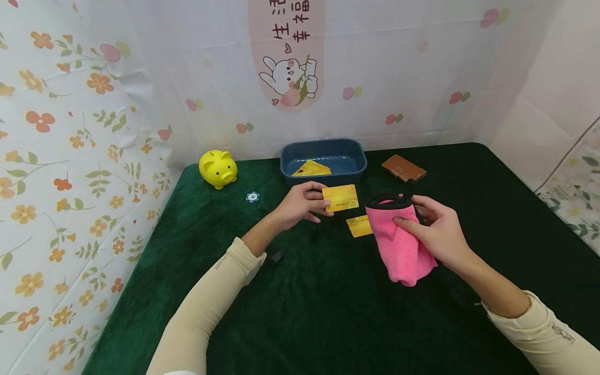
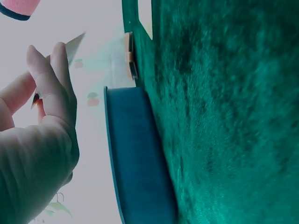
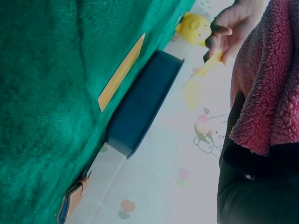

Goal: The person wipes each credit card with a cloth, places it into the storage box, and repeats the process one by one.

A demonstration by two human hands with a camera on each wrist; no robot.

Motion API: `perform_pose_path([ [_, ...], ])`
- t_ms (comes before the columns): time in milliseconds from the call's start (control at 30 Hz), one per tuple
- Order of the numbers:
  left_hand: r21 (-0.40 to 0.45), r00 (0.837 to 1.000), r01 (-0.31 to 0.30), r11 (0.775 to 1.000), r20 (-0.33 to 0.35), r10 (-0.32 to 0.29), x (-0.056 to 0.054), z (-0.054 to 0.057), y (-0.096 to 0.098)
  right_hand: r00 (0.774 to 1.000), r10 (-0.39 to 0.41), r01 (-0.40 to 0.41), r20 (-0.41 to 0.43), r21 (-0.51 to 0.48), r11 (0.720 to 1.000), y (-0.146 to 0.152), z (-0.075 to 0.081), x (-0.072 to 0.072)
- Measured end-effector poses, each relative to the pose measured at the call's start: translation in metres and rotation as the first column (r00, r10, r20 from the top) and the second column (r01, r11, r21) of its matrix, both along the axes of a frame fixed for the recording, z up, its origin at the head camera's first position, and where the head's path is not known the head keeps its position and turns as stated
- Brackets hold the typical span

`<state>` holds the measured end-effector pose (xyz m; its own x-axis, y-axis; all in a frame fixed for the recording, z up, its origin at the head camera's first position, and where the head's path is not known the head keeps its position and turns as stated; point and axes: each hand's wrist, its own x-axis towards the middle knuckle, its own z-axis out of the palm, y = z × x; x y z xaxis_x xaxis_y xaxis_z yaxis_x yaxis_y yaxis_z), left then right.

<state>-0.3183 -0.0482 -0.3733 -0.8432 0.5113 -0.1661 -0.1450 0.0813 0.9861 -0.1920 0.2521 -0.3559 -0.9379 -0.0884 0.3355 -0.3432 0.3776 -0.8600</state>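
Between thumb and fingers, my left hand (image 1: pixel 302 203) pinches a gold bank card (image 1: pixel 340 198) above the table, its printed face toward the head camera. My right hand (image 1: pixel 442 229) grips a pink fleecy pouch (image 1: pixel 398 245) near its black-trimmed mouth, which is at the top. The held card is just left of that mouth and apart from it. On the cloth below lies a second gold card (image 1: pixel 359 227), partly hidden behind the pouch. In the left wrist view the held card (image 2: pixel 76 46) appears nearly edge-on. The pouch (image 3: pixel 275 84) covers much of my right fingers in the right wrist view.
Behind the hands, a blue bin (image 1: pixel 323 180) holds a few overlapping gold cards (image 1: pixel 312 168). A brown wallet (image 1: pixel 404 167) lies to its right. Leftward are a blue-and-white poker chip (image 1: pixel 252 197) and a yellow piggy bank (image 1: pixel 218 169). Dark green cloth (image 1: pixel 300 312) covers the table.
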Motion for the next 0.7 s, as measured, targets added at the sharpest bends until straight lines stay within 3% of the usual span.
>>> perform_pose_path([
  [367,0.057,0.998,0.058,0.997,-0.025,-0.057,0.019,0.002,-0.009,1.0,0.018,-0.018,0.0,-0.001,1.0,-0.005,0.0,-0.005],
  [700,0.105,0.993,0.106,0.989,-0.059,-0.1,0.027,0.007,-0.006,1.0,0.01,-0.01,-0.011,0.019,1.0,-0.007,0.001,-0.007],
])
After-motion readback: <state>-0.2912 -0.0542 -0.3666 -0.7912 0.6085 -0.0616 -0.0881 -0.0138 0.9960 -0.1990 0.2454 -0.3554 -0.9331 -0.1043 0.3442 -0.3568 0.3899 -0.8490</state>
